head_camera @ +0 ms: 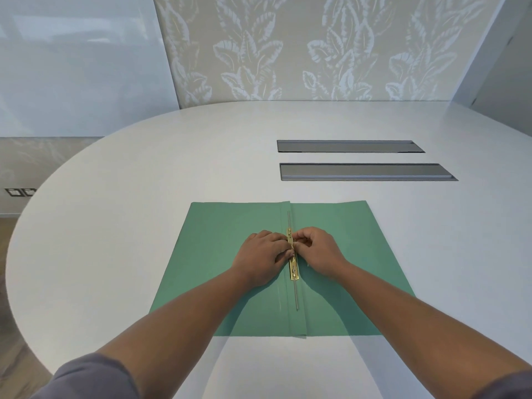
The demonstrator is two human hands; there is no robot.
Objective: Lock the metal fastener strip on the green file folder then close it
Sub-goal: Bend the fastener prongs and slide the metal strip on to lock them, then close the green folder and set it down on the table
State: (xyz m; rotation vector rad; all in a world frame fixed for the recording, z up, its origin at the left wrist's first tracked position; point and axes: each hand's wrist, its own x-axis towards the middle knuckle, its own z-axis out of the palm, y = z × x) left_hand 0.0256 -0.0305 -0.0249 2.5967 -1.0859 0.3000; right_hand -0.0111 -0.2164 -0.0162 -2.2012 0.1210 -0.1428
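A green file folder [218, 240] lies open and flat on the white table, spine running away from me. Along the spine sits a brass metal fastener strip [293, 269], with thin silver prongs sticking out beyond its far and near ends. My left hand [259, 257] rests on the left flap, its fingertips pinching the strip's upper half. From the other side, my right hand [319, 250] has its fingers curled onto the same spot. The hands meet over the strip and hide its middle.
Two grey recessed cable hatches [349, 146] [365, 171] lie in the white table [144, 174] beyond the folder, to the right. The table's rounded edge curves along the left. A leaf-patterned wall stands behind.
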